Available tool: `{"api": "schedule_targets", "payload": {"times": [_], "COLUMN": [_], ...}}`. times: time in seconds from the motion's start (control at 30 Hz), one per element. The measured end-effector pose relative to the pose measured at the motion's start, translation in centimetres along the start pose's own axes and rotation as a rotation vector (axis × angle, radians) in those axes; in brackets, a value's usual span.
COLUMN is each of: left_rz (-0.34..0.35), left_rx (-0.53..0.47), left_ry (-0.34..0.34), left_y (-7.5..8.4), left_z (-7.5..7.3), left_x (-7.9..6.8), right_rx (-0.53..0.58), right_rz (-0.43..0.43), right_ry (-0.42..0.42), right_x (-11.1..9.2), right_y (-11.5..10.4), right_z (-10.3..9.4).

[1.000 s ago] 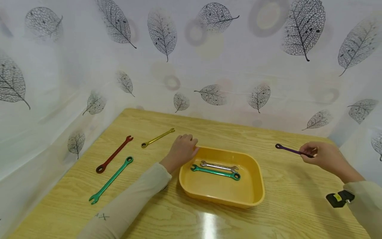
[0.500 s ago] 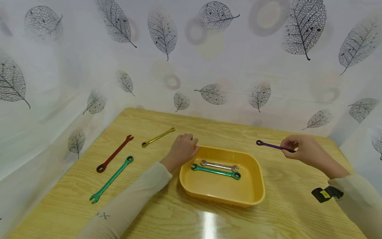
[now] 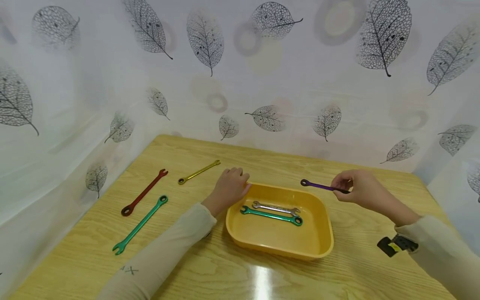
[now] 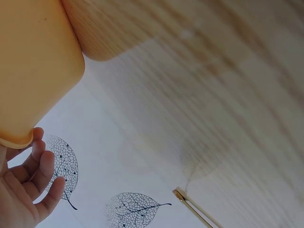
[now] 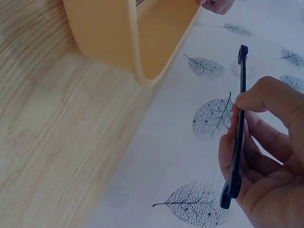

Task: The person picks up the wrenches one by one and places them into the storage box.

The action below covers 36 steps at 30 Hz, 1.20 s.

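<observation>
My right hand (image 3: 358,187) pinches a purple combination wrench (image 3: 318,185) near its open end, ring end pointing left. In the right wrist view the wrench (image 5: 241,114) sits between thumb and fingers. It is held above the table, just off the tray's far right corner. My left hand (image 3: 230,185) grips the far left corner of the yellow tray (image 3: 326,221). The left wrist view shows its fingers (image 4: 45,166) outside the tray wall (image 4: 38,61). Inside the tray lie a silver open-end wrench (image 3: 275,207) and a green combination wrench (image 3: 270,214), side by side.
Left of the tray, a red wrench (image 3: 144,193), a longer green wrench (image 3: 140,225) and a gold wrench (image 3: 198,172) lie on the wooden table (image 3: 180,275). A leaf-patterned white curtain (image 3: 240,83) stands behind the table and along its sides.
My right hand has carried the purple wrench leftward toward the tray. The left hand stays at the tray's corner, and the tray has not moved.
</observation>
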<state>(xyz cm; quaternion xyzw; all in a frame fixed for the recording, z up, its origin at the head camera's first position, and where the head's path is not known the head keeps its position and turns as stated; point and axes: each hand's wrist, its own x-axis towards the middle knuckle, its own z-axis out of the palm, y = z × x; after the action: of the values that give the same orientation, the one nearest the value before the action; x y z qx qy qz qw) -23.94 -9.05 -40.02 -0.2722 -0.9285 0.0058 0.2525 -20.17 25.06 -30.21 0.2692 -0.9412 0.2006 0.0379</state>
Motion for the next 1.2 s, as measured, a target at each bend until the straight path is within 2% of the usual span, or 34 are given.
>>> {"api": "schedule_targets", "payload": {"times": [0.5,0.77,1.2], "left_rz": [-0.001,-0.008,-0.006], "left_rx": [-0.004,-0.001,-0.006], "left_ry": [-0.003,-0.006,-0.009], "left_y": [0.0,0.0,-0.1], "left_z": [0.2,0.1,0.1], "left_x": [-0.1,-0.1,0.0], "right_rx": [0.14,0.166,0.175], "right_rz": [-0.053,-0.102,-0.124], "right_ry": [-0.116,-0.188,-0.247], "right_x": [1.9,3.1,4.9], "right_y": [-3.8,-5.6,-7.2], "right_z": [2.6,3.8,5.6]}}
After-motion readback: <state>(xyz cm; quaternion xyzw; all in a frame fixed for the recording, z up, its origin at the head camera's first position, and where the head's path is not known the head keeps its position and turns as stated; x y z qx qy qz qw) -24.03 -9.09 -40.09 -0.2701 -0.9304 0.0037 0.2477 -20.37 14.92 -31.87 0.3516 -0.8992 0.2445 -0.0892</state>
